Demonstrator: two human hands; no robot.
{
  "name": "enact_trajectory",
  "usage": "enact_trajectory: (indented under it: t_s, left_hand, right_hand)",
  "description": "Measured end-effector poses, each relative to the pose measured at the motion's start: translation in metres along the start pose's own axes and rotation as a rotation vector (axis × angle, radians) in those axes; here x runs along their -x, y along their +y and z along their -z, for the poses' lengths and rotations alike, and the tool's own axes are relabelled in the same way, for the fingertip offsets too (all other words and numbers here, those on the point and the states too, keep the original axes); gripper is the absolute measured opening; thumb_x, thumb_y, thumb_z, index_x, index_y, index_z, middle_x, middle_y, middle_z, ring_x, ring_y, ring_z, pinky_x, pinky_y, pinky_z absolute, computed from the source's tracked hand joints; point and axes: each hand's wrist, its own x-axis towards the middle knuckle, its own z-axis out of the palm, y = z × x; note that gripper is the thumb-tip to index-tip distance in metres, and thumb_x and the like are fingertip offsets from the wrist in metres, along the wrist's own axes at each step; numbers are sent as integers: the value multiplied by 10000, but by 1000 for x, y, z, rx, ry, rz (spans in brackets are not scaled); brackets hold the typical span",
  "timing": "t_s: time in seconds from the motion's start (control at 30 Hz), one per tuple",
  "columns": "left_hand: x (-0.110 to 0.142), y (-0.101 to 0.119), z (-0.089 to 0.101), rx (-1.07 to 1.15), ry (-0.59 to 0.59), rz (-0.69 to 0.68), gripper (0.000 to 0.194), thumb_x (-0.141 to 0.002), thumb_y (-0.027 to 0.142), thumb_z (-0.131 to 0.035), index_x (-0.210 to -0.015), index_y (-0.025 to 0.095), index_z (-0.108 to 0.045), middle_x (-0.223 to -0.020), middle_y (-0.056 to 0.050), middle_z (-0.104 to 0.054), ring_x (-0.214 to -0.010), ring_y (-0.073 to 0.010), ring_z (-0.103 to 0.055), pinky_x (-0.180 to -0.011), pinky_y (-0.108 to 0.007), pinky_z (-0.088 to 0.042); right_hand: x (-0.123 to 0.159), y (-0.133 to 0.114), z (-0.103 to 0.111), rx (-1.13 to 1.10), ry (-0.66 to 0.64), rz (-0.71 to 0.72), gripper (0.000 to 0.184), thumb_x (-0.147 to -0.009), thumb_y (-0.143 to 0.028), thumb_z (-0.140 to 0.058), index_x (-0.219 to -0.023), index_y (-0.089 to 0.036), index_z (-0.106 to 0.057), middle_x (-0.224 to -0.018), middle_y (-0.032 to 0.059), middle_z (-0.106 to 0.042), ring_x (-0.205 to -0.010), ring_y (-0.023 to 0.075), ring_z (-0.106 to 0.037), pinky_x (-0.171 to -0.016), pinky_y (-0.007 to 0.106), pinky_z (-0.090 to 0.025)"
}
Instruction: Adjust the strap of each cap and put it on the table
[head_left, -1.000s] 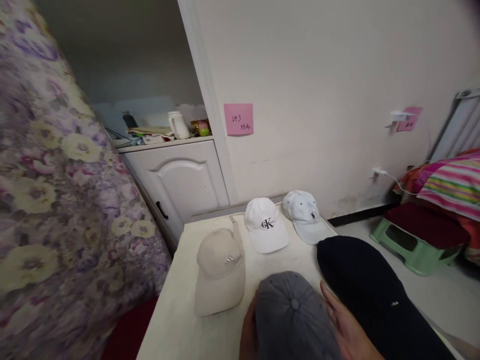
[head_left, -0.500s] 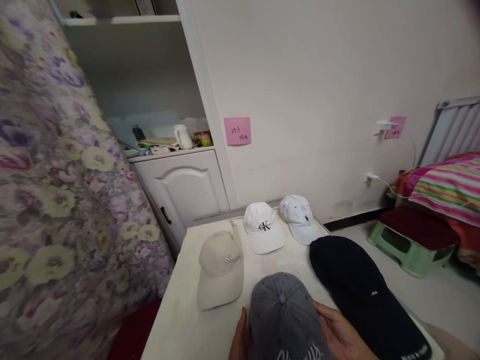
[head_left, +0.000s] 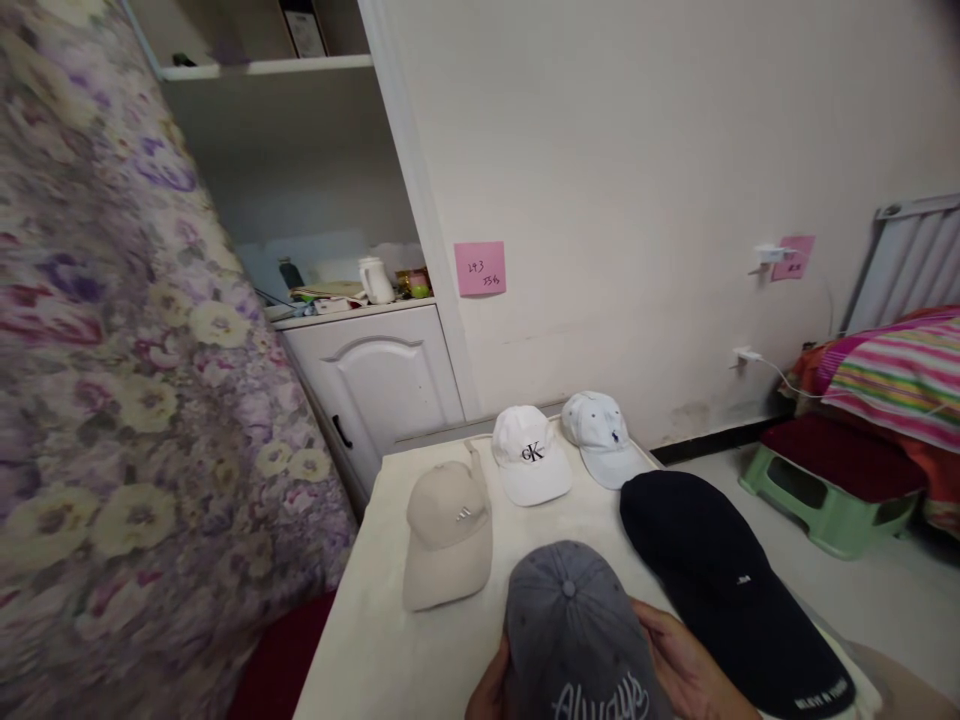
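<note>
A grey baseball cap with white script reading "Always" sits between my two hands, its lower part cut off by the picture's bottom edge. My left hand grips its left side; only a few fingers show. On the opposite side my right hand holds it, thumb along the crown. A beige cap lies to the left on the cream-covered table. Behind are a white cap with black letters and a pale blue cap. A dark navy cap with a long brim lies right of my right hand.
A flowered curtain hangs at the left, beside a white cabinet with a white jug on it. Rightward on the floor stands a green stool with a dark red top, near a striped bedcover.
The view has shifted slightly, so the room appears a little lower and to the right. More of the grey cap's lettering now shows; both hands stay on it.
</note>
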Motion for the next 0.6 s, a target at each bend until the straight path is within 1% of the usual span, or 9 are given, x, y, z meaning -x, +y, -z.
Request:
enact_trajectory:
  t_s: [0.07,0.13,0.27,0.37,0.47,0.53,0.6]
  left_hand:
    - [1,2,-4,-8,-1,20,601,-581,728,-784,-901,222,-840,-1140,-138,-802,-1409,-415,-482,-1220,-478,-301]
    - [-1,3,-7,-21,32,4,648,-547,759,-777,-895,216,-835,-1122,-147,-805,-1392,-430,-497,-1196,-483,-339]
    - [-6,3,-9,-26,77,-67,612,-490,759,-785,-851,265,-818,-1082,-113,-817,-1400,-427,-488,-1176,-486,-362]
    - [-7,2,-11,-13,96,-103,583,-470,721,-806,-838,268,-812,-1083,-113,-816,-1411,-426,-474,-1191,-504,-337]
    - [-6,5,-17,-2,114,-120,542,-435,687,-832,-733,235,-810,-1059,-150,-815,-1411,-451,-464,-1213,-515,-298]
    - [-5,7,-21,1,129,-125,494,-435,672,-838,-653,230,-801,-1031,-162,-819,-1419,-453,-453,-1239,-498,-244]
    - [-4,10,-24,1,144,-129,419,-462,626,-849,-634,247,-802,-1009,-141,-826,-1430,-435,-446,-1262,-476,-163]
  right_hand:
    - [0,0,-1,13,15,0,196,-871,-243,-718,-992,-110,-795,-936,124,-839,-983,295,-772,-1014,481,-526]
    - [-1,0,-1,29,33,-5,204,-827,-221,-746,-1000,-121,-791,-952,117,-838,-1001,308,-767,-1007,491,-530]
    - [0,-1,1,63,69,-20,197,-731,-181,-791,-927,-174,-796,-950,95,-839,-1047,326,-752,-1005,485,-529]
    - [1,-1,0,83,81,-28,183,-746,-179,-769,-927,-175,-795,-933,98,-840,-1059,331,-746,-1010,493,-527]
    - [3,-1,-1,98,75,-42,214,-791,-200,-733,-989,-141,-788,-918,110,-839,-1053,334,-747,-1007,509,-530]
    - [4,0,0,108,67,-48,210,-816,-222,-716,-987,-123,-787,-910,119,-838,-1046,330,-749,-1003,503,-533]
    - [3,0,1,118,63,-45,206,-839,-256,-706,-957,-111,-792,-903,129,-836,-1032,326,-754,-998,495,-538]
